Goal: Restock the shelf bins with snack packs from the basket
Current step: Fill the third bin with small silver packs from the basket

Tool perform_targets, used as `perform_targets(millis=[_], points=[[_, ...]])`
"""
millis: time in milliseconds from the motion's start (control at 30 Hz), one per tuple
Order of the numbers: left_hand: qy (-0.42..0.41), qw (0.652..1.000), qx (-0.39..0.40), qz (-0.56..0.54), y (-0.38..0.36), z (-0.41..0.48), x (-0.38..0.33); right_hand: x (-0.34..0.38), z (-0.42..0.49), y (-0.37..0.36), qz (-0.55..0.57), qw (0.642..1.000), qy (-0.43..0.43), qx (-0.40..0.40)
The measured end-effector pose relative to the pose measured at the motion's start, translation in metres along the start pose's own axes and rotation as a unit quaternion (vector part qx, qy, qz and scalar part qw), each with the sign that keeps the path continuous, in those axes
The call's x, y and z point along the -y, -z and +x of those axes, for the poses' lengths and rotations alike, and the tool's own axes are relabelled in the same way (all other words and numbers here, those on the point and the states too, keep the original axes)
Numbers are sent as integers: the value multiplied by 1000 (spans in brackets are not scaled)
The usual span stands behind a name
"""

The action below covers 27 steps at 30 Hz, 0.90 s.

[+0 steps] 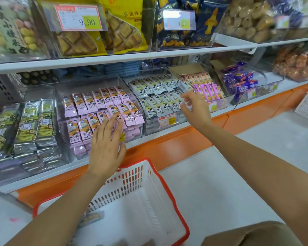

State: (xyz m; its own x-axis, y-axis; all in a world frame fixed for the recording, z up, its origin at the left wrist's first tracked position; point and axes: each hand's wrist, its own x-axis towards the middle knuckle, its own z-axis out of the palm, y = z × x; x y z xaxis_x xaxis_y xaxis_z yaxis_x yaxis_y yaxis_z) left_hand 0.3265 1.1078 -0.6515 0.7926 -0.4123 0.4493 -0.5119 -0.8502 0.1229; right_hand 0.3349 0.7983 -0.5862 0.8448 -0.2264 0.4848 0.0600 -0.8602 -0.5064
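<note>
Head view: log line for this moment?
left hand: flat over pink snack packs | right hand: fingers curled at white packs | basket: little inside

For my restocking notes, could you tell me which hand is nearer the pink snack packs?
Left. The left hand touches the pink snack packs; the right hand is at the white packs.

Inside the basket (135, 189), half hidden under the left forearm (60, 206), blurred: one pack (94, 217). Cut off below: basket's near wall.
</note>
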Motion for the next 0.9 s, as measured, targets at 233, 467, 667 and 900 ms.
perform_targets(millis=[233, 467, 667, 900], points=[[-32, 999, -16, -5, 9, -67, 15, 64, -100, -59, 126, 982, 54, 126], [26, 991, 131, 32, -14, -150, 82, 85, -189, -146, 125, 956, 46, 260], [86, 971, 216, 58, -44, -197, 140, 82, -251, -220, 63, 888, 37, 454], [97, 966, 226, 79, -76, -228, 182, 48, -306, -292, -48, 785, 63, 615]])
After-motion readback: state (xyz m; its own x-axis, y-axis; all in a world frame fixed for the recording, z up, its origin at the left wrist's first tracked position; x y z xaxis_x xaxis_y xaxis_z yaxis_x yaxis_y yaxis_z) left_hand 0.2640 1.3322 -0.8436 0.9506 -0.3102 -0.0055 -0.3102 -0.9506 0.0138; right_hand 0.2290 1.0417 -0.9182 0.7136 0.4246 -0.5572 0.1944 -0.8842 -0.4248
